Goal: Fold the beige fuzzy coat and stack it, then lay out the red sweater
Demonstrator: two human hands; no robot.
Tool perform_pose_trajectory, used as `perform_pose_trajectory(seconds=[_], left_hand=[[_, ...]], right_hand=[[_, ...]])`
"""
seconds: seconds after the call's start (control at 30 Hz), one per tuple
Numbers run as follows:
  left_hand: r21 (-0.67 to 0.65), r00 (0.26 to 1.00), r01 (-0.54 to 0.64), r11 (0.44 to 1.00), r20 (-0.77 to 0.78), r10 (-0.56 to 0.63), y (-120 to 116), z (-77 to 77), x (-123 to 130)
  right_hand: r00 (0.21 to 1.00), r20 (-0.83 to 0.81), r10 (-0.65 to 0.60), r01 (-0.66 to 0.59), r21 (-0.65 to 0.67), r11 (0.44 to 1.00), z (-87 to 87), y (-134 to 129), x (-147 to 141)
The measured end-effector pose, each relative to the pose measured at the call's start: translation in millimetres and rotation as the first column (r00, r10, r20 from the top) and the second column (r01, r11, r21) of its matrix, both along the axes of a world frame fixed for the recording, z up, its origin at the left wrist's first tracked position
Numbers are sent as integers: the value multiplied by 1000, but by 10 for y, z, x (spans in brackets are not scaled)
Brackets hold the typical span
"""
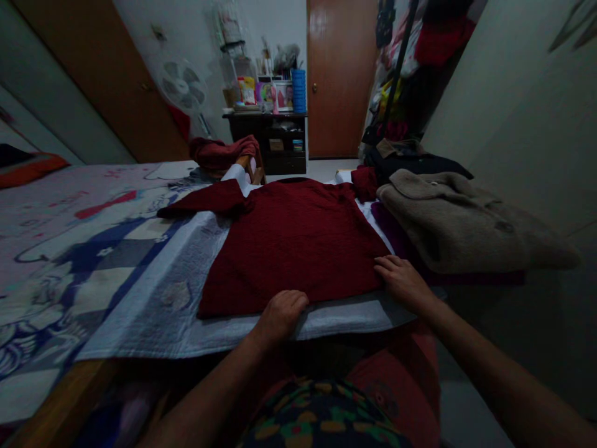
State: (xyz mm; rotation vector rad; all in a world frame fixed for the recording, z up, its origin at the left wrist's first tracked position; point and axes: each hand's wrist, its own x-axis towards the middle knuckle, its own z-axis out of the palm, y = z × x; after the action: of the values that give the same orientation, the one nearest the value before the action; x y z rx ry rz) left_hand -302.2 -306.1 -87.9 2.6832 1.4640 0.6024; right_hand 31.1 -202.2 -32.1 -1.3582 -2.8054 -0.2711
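Note:
A dark red long-sleeved top (298,242) lies spread out in front of me, its bottom hem facing me. One sleeve stretches to the left; the other is bunched at the far right. My left hand (283,314) rests on the middle of the hem, fingers close together and slightly bent. At the hem's right corner lies my right hand (401,281), its fingers stretched out over the fabric. Beneath the top is a light blue quilted cloth (158,305), which shows along the left and front.
A folded grey-brown coat (466,218) sits on purple cloth (494,277) to the right, with dark clothing behind. On the left is a bed with a patterned blanket (69,224). A dark red cloth (224,151) hangs over a wooden frame. Farther back stand a fan (183,84) and dark cabinet (284,146).

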Motion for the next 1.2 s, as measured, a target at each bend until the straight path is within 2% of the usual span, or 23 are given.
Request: perform_pose_trajectory(seconds=[0.1, 0.2, 0.33, 0.47, 0.7, 0.93, 1.07, 1.2], left_hand=[[18, 999, 31, 999, -18, -31, -19, 2, -9], [66, 996, 71, 995, -54, -67, -45, -16, -12], [130, 995, 78, 988, -67, -70, -67, -35, 0], [132, 996, 73, 989, -51, -67, -68, -47, 7], [108, 996, 83, 991, -32, -80, -54, -117, 1], [105, 996, 69, 992, -69, -62, -77, -36, 16], [20, 992, 52, 998, -118, -50, -82, -7, 17], [-49, 996, 13, 999, -91, -17, -124, 59, 38]], right_hand=[[998, -4, -65, 65, -15, 998, 84, -106, -105], [996, -60, -61, 53, -122, 991, 108, -196, -321], [985, -171, -22, -27, -282, 959, -38, -195, -710], [980, -201, 1, -71, -343, 937, -257, -62, -1029], [984, -174, -31, -20, -280, 960, -477, 243, -1134], [979, -193, -70, 33, -190, 981, -551, 280, -1140], [973, -175, -153, 119, -190, 975, -572, 318, -1149], [942, -174, -286, 249, -206, 946, -539, 360, -1225]])
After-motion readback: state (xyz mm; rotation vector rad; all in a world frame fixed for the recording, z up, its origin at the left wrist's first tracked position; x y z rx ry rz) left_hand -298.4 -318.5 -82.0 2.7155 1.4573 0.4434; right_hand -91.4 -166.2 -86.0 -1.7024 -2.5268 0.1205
